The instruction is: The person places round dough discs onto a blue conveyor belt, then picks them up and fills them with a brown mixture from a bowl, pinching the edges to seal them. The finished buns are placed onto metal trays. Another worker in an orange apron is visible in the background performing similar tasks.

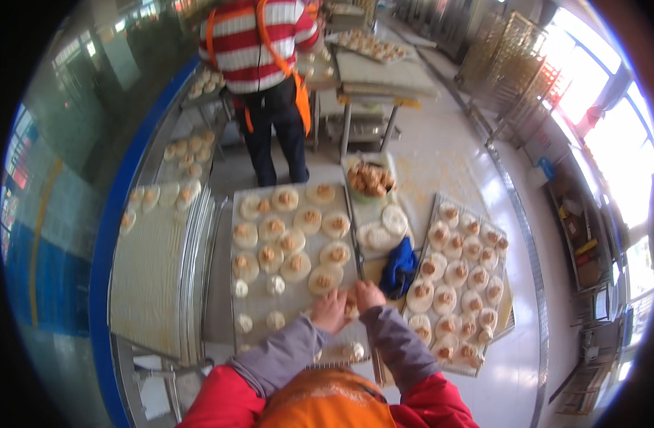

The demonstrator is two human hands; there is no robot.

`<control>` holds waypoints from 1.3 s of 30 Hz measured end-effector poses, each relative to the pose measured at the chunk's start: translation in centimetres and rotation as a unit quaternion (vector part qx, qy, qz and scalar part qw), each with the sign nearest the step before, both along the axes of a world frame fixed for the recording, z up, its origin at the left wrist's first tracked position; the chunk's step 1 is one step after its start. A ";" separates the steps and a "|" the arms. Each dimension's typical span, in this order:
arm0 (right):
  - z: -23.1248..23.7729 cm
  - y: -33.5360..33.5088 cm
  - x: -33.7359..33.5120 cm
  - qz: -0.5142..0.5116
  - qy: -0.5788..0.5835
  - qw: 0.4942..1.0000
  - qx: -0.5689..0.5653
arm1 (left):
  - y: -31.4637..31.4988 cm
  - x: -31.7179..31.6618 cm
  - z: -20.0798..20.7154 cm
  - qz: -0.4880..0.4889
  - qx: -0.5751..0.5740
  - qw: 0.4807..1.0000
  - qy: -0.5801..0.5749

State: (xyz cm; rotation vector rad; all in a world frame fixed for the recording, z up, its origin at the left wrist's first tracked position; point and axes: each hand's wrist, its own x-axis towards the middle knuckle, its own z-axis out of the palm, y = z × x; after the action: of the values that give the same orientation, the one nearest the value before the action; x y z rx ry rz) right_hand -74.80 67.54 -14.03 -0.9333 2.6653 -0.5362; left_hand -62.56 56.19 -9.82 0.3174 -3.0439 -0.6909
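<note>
Near the front right of the middle tray (292, 277), my left hand (330, 312) and my right hand (369, 294) meet around a piece of dough topped with brown filling (351, 308). The fingers of both hands are curled in at its sides and partly hide it. On the far part of the tray lie several flat dough rounds (308, 220), each with brown filling in its middle. Small white dough lumps (275, 285) sit on the tray's nearer part. Past my right hand lies a crumpled blue cloth-like thing (399, 269).
A bowl (370, 178) of brown filling and several plain dough rounds (394, 220) lie beyond the blue thing. At right, a tray (436, 214) holds filled rounds. Stacked trays (152, 271) stand at left. A person in a striped top (259, 43) stands ahead.
</note>
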 end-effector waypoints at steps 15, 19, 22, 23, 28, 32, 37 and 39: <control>-0.2 1.7 0.3 0.100 -0.061 0.975 -0.187 | -1.0 -1.3 -1.7 -0.031 -0.004 0.999 0.028; -1.9 2.7 3.0 -0.068 -0.127 0.957 -0.254 | -1.7 -0.8 -2.1 -0.073 0.009 0.997 0.031; -2.7 3.3 3.6 -0.208 -0.372 0.840 -0.336 | -2.6 -0.9 -2.1 -0.070 0.053 0.996 -0.008; -2.8 3.7 3.7 -0.219 -0.435 0.785 -0.382 | -3.0 -1.0 -2.0 -0.064 0.104 0.993 -0.004; -3.6 4.4 4.1 -0.244 -0.564 0.719 -0.324 | -4.3 -0.3 -2.0 0.014 0.283 0.955 -0.086; -5.3 3.4 4.6 -0.200 -0.350 0.866 -0.296 | -3.8 1.5 -2.6 0.019 0.204 0.979 -0.009; -5.9 3.7 4.7 -0.245 -0.394 0.852 -0.242 | -2.6 2.7 -3.1 -0.043 0.088 0.994 -0.048; -5.0 4.2 4.8 -0.237 -0.454 0.812 -0.279 | -2.5 2.6 -2.9 -0.030 0.106 0.994 -0.028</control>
State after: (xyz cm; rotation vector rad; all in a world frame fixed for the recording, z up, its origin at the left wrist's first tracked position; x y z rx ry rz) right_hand -70.00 71.75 -19.07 0.0091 1.8044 -1.4835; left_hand -59.95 53.67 -12.73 0.2518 -3.0470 -1.0302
